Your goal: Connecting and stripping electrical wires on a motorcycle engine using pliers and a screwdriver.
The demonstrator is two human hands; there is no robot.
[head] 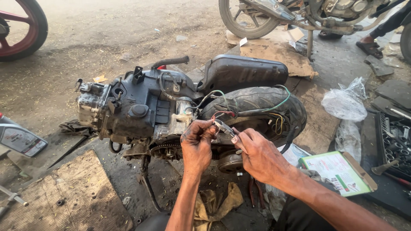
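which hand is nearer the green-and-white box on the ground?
Right. The right hand is just left of the green-and-white box, at the small metal part; the left hand grips that part farther left, by the engine.

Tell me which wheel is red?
The wheel at the top left corner has a red rim. The scooter's own tyre by the hands is plain black, and the wheel at top centre is silvery.

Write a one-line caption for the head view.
Left hand and right hand grip a small metal part over a removed scooter engine and rear wheel on the ground.
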